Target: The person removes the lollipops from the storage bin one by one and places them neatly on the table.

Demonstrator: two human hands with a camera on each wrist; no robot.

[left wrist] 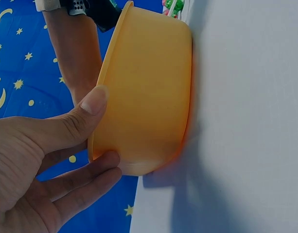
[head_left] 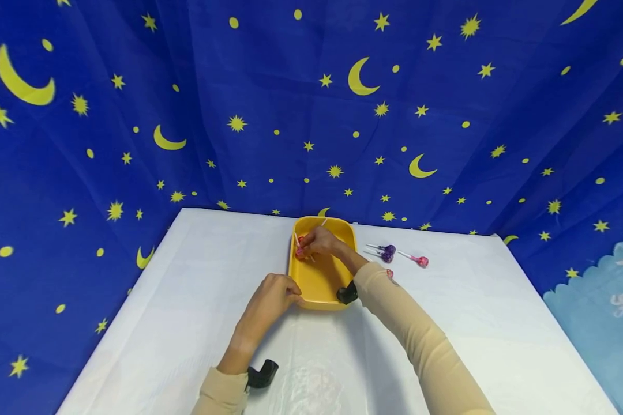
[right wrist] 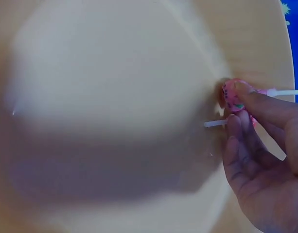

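1. From where I stand, the left-hand side starts with a blue curtain (head_left: 101, 184) of yellow moons and stars, which runs behind the white surface (head_left: 197, 253) too.
2. The left hand (head_left: 271, 297), below a beige cuff (head_left: 220, 392) and a black wrist mount (head_left: 262, 374), pinches the rim of a yellow tub at its near left corner, thumb against fingers.
3. That yellow tub (head_left: 324, 288) sits upright close to the middle of the surface's far edge.
4. Inside it, by the left wall, the right hand (head_left: 319, 241) pinches a pink lollipop (right wrist: 235, 94) by its wrapped head between thumb and fingers. A white stick (right wrist: 215, 124) shows under those fingers; what it belongs to is mostly hidden.
5. Just right of the tub, near the far edge, two purple lollipops (head_left: 387, 253) lie together, sticks pointing left.
6. A pink-wrapped head (head_left: 390, 273) peeps out beside the right sleeve (head_left: 410, 323), nearer the front edge than the purple pair.
7. Furthest right on the surface, towards its far right corner, lies another pink lollipop (head_left: 421, 261).
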